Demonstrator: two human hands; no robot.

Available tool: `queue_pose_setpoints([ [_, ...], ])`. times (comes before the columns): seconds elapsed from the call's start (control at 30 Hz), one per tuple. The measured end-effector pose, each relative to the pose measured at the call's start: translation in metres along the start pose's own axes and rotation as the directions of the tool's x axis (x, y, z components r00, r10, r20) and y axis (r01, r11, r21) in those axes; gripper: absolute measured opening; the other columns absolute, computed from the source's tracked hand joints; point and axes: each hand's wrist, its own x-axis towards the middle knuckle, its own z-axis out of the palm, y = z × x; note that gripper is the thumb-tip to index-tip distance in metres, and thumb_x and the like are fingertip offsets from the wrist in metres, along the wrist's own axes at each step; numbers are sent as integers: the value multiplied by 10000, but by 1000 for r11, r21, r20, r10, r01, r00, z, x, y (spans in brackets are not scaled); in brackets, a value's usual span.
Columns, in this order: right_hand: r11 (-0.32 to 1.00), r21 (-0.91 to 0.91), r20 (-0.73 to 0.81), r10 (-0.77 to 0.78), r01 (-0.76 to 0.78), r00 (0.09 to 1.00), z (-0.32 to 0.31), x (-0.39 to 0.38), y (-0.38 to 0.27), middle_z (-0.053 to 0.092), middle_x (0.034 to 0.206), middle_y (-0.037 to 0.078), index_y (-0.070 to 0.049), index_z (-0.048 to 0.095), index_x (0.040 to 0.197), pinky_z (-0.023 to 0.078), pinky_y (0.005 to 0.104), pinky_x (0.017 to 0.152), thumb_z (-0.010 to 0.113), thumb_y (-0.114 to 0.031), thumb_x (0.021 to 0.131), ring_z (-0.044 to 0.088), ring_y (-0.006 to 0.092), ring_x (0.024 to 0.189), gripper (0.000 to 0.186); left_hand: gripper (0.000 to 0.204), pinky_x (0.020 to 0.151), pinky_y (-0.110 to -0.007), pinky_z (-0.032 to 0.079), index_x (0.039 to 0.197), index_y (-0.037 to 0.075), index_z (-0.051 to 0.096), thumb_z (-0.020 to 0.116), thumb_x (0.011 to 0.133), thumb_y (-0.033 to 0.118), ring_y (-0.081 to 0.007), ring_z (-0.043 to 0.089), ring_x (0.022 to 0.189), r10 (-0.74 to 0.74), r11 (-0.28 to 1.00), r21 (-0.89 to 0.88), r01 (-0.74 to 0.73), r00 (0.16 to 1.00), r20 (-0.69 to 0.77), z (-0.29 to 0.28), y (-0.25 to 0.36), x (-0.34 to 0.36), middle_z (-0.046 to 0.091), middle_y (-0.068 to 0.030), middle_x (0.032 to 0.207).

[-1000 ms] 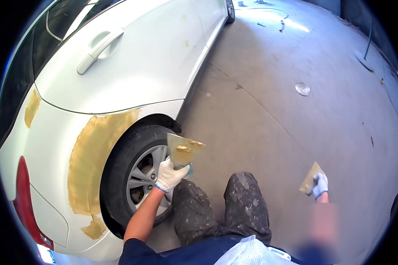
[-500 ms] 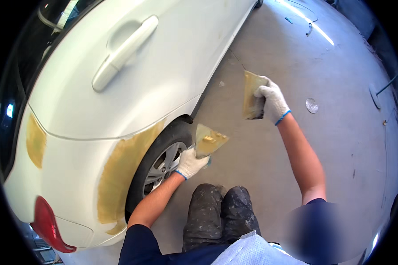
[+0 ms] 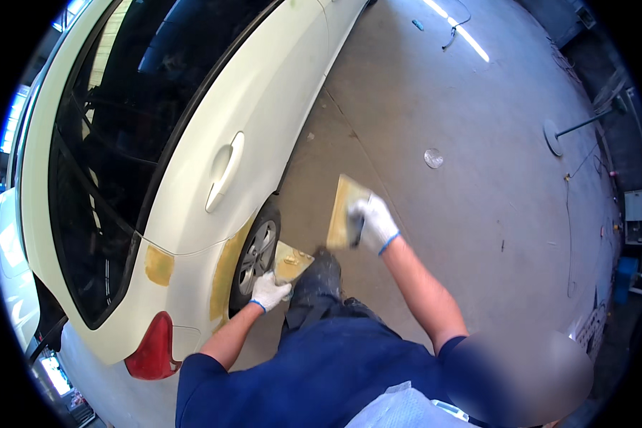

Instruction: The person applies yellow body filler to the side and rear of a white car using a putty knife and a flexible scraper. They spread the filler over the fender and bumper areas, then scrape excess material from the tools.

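My left hand (image 3: 269,291), in a white knit glove, grips a putty spreader (image 3: 293,261) with yellow putty lumped on its flat face, close beside the rear wheel (image 3: 257,257). Farther right and a little higher, my right hand (image 3: 375,224) is gloved too and closed on a wide, yellow-smeared putty spreader (image 3: 341,214); its fingertips are partly hidden. Both tools are apart from the white car (image 3: 185,227). Yellow putty coats the wheel-arch edge (image 3: 225,279), and a smaller putty patch (image 3: 159,266) lies below the rear side window.
A red tail light (image 3: 152,351) and a door handle (image 3: 226,171) stand out on the car's side. On the grey floor lie a pale round disc (image 3: 434,158), a small blue object (image 3: 417,25) and a hose (image 3: 451,36). A round-based stand (image 3: 553,138) is at the right.
The view has shifted, showing more of the car's windows and my torso. My right hand has come lower and nearer my left. Both hands still hold their spreaders.
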Motion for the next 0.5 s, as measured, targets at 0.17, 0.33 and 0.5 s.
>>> queue_pose_setpoints([
  [0.17,904,144,106,-418,402,902,12,114,-167,669,1056,94,36,588,1220,562,327,821,616,-24,841,664,182,908,386,355,810,-389,554,1023,56,728,721,789,324,-285,730,907,-103,981,-174,89,992,-73,-12,74,100,753,-147,934],
  [0.33,899,19,232,-431,438,872,36,217,-279,670,1117,103,28,583,1228,559,376,914,607,-14,872,667,202,998,358,306,791,-371,555,1039,63,733,701,803,255,-253,733,866,-129,966,-251,56,950,-283,-1,124,221,754,-125,908],
  [0.5,919,-67,278,-357,388,892,54,304,-341,681,1075,67,36,603,1236,543,296,876,572,24,869,659,139,934,369,391,867,-419,544,1060,95,733,712,777,364,-335,701,982,-188,975,-144,168,972,-139,-30,205,273,735,-164,1020],
])
